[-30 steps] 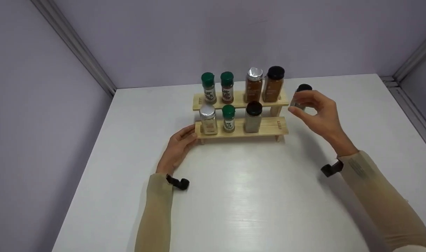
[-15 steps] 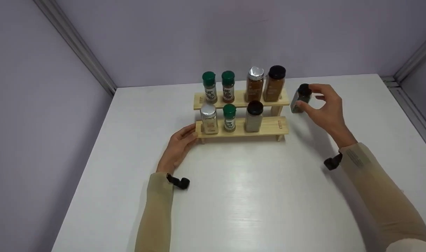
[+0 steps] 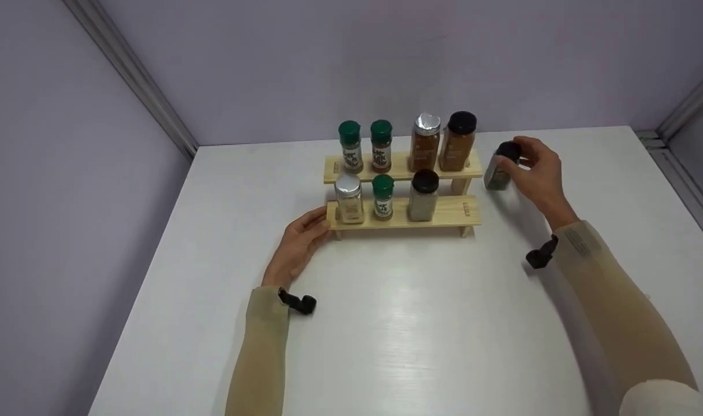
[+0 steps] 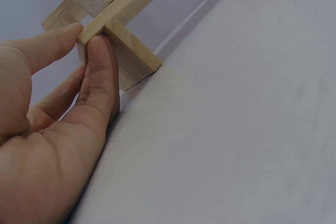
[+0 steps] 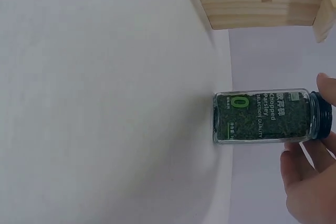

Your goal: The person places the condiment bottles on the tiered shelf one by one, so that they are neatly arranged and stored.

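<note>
At the table's back stands a two-step wooden spice rack. My left hand grips the left end of its lower shelf, thumb at the top edge and fingers underneath. To the right of the rack, a glass jar of chopped parsley with a black lid is upright, its base at the table top. My right hand holds this jar by the lid between thumb and fingers; part of the lid is hidden by them.
Two green-capped spice bottles, a silver-capped jar and a black-capped jar stand on the upper step. The lower step bears a silver-capped jar, a green-capped bottle and a black-capped jar. Walls rise behind and beside the white table.
My right hand has come from in front of the parsley jar to its right side and closed its fingers round the lid. The left hand has kept its hold on the rack.
</note>
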### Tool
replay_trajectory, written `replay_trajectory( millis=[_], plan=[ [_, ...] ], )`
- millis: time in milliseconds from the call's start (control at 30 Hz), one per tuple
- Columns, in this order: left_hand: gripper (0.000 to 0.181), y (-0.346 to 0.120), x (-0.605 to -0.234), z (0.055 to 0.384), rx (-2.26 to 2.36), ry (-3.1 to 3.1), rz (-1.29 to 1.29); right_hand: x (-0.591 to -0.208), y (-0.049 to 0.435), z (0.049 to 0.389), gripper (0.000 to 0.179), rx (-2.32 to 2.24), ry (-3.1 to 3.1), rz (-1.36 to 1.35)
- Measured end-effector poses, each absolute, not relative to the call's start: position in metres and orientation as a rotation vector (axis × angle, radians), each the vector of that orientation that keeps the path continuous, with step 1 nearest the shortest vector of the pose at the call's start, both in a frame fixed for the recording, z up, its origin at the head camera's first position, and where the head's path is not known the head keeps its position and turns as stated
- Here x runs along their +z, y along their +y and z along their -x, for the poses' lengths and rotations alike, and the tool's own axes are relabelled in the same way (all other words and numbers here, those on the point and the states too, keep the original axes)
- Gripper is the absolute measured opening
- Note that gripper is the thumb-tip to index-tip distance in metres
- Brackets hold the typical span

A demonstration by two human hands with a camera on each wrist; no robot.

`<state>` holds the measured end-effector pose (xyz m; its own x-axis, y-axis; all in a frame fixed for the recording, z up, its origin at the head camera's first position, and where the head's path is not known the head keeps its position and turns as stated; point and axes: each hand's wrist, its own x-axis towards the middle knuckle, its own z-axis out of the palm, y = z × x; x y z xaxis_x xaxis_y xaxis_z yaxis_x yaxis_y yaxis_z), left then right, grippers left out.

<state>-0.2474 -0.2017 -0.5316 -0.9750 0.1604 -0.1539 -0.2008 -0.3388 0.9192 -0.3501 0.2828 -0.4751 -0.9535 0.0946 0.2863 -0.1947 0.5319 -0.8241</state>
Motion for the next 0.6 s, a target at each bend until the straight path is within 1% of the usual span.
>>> replay_trajectory(
  millis=[267, 433, 600],
  plan=[
    [0.05, -0.202, -0.532, 0.248, 2.384, 1.696, 0.042, -0.473, 0.284, 0.351, 0.057, 1.499, -2.484, -0.115],
    [0.051, -0.201, -0.532, 0.247, 2.379, 1.687, 0.041, -0.47, 0.285, 0.349, 0.052, 1.461, -2.476, -0.152],
    [0.052, -0.202, -0.532, 0.247, 2.392, 1.66, 0.057, -0.458, 0.284, 0.346, 0.05, 1.405, -2.43, -0.193]
  ],
)
